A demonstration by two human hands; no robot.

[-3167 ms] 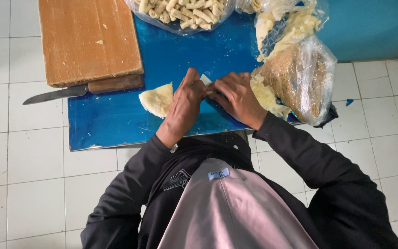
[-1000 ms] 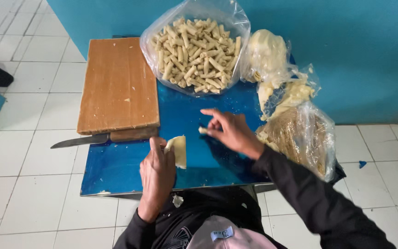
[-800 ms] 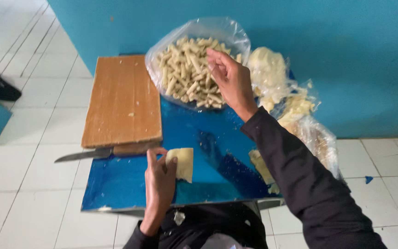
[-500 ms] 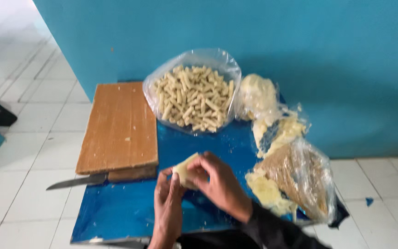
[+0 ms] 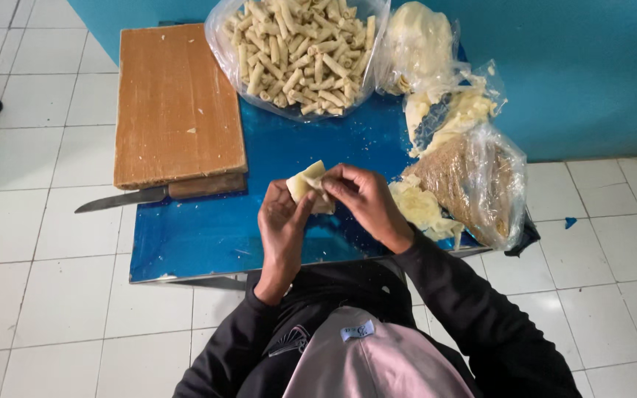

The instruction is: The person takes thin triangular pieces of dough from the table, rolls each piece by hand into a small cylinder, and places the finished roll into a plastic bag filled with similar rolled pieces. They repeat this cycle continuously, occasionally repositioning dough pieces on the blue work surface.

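Hands meet over the low blue table (image 5: 208, 243): left hand (image 5: 283, 221) and right hand (image 5: 363, 197) both pinch a pale yellow dough sheet (image 5: 305, 181). Clear bag of finished rolls (image 5: 300, 51) sits at twelve o'clock.

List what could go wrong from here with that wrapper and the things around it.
1. The pale wrapper is pinched between the left hand and right hand above the blue table; thin dough may tear or slip.
2. The knife lies with its blade past the table's left edge, so a bump might knock it off.
3. The open bag of rolls sits close by; a stray elbow could spill it.
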